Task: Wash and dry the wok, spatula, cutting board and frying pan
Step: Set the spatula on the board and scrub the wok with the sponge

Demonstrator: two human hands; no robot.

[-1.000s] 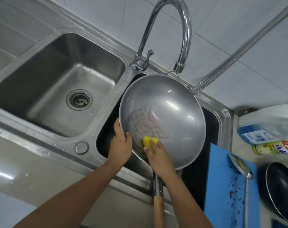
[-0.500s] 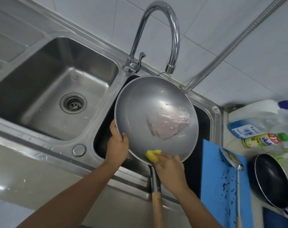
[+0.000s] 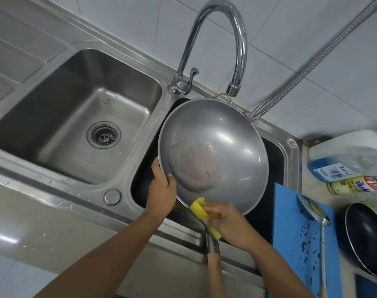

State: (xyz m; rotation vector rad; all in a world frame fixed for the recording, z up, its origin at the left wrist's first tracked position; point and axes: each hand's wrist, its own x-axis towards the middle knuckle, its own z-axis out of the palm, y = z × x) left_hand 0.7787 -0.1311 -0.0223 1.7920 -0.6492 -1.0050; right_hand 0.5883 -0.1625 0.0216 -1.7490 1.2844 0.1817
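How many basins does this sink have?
2. The left basin lies open, its drain showing. The right basin is mostly hidden behind the wok. No third one is in view.

View: single, head-worn, wide-angle.
Facing: steeply downward onto double-bowl stainless steel sink [image 3: 54, 87].
Range: near.
Framing: curved chrome tap [image 3: 241, 50] at 12 o'clock.

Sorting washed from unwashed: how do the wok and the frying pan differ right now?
The wok is bare grey metal; the frying pan is dark inside. The left hand holds the wok tilted over the sink; the frying pan lies untouched beside the cutting board. Both are round.
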